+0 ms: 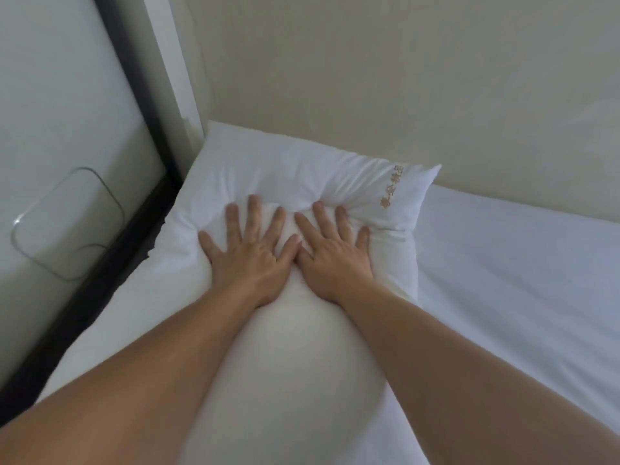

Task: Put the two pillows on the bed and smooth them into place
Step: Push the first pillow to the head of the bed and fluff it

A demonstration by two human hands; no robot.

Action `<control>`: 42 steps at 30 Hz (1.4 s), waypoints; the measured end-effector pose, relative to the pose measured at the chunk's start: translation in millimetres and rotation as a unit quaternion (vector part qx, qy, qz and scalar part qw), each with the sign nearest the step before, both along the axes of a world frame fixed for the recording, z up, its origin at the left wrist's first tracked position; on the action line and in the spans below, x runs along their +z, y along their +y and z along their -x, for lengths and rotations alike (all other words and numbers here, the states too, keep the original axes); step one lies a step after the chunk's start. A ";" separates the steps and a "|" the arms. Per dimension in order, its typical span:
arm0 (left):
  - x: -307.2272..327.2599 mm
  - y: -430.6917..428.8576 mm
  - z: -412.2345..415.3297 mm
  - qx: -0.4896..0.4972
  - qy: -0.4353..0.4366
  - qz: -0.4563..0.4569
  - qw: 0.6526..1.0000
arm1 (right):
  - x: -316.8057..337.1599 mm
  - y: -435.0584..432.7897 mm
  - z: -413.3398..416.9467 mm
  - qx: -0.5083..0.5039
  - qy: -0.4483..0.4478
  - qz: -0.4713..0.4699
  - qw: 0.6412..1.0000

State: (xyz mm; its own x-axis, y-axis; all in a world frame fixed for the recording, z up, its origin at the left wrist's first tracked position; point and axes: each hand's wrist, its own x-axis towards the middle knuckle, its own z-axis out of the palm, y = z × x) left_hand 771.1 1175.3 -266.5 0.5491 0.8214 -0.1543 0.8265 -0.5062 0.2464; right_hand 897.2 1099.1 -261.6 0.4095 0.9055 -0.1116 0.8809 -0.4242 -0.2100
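A white pillow (288,169) with gold embroidered lettering near its right end lies on the bed (520,280), in the corner against the headboard wall. My left hand (250,250) and my right hand (332,251) rest flat on it side by side, fingers spread, and their palms press a dent into its middle. The pillow bulges up between my forearms towards me. Whether a second pillow lies under or in front of it I cannot tell.
A cream wall (402,78) runs behind the pillow. At the left a dark frame (110,256) borders a pale glass panel (50,129) with a clear rounded-square fitting (67,226). White sheet stretches away to the right.
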 end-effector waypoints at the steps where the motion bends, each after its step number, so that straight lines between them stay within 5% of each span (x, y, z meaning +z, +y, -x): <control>1: 7.4 -5.4 10.3 -0.002 0.013 0.022 1.000 | 7.5 -10.2 -1.2 -0.014 0.005 0.011 1.000; 3: 15.7 -26.3 56.9 0.018 0.068 0.061 0.996 | 26.1 -47.9 -8.9 -0.117 0.033 0.062 0.991; 5: 31.7 -41.8 120.1 0.075 0.126 0.074 0.987 | 56.9 -95.3 -18.4 -0.295 0.094 0.112 0.944; 7: 58.4 -47.7 159.2 0.135 0.143 0.037 0.980 | 83.8 -129.5 -8.6 -0.352 0.070 0.082 0.930; 10: 85.3 -70.4 145.4 0.027 0.036 -0.047 0.998 | 96.3 -132.0 71.9 -0.145 0.007 -0.102 0.984; 12: 81.9 -101.5 139.2 -0.042 0.015 0.019 0.999 | 83.9 -140.2 132.6 -0.002 0.033 -0.072 0.997; 13: 75.1 -115.7 151.7 -0.040 0.051 0.066 0.996 | 76.9 -154.3 148.0 -0.011 0.043 -0.018 0.999; 15: 64.1 -128.5 198.6 0.000 0.138 0.114 0.984 | 71.2 -192.6 134.8 -0.193 0.069 0.091 0.974; 18: 82.6 -134.3 257.7 0.050 0.158 0.080 0.983 | 101.6 -248.9 127.8 -0.429 0.125 0.155 0.881; 22: 111.5 -154.8 223.7 -0.115 -0.068 -0.015 0.991 | 115.3 -223.4 213.7 -0.207 0.056 -0.032 0.976; 24: 101.7 -169.9 216.1 -0.184 -0.047 0.022 0.982 | 104.3 -209.3 249.2 -0.097 0.070 0.009 0.993; 29: 68.5 -168.0 246.0 -0.116 0.156 0.131 0.972 | 94.7 -253.7 226.4 -0.317 0.090 0.169 0.929; 32: 96.4 -186.5 231.1 -0.070 0.104 0.077 0.989 | 113.5 -281.7 215.1 -0.347 0.116 0.107 0.924; 37: 128.4 -281.9 223.3 -0.287 0.027 0.048 0.956 | 132.7 -367.8 204.5 -0.309 0.146 0.105 0.934; 42: 153.9 -368.2 222.2 -0.397 -0.033 -0.027 0.917 | 130.8 -484.2 160.3 -0.289 0.090 0.171 0.938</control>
State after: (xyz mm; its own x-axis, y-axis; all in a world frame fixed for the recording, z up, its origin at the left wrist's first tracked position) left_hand 548.9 807.1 -112.6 0.9840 0.1637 -0.0702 0.1759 -0.9546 0.2404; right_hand 736.9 615.0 -130.8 0.7673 0.4371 -0.4693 0.4470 -0.8892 -0.0975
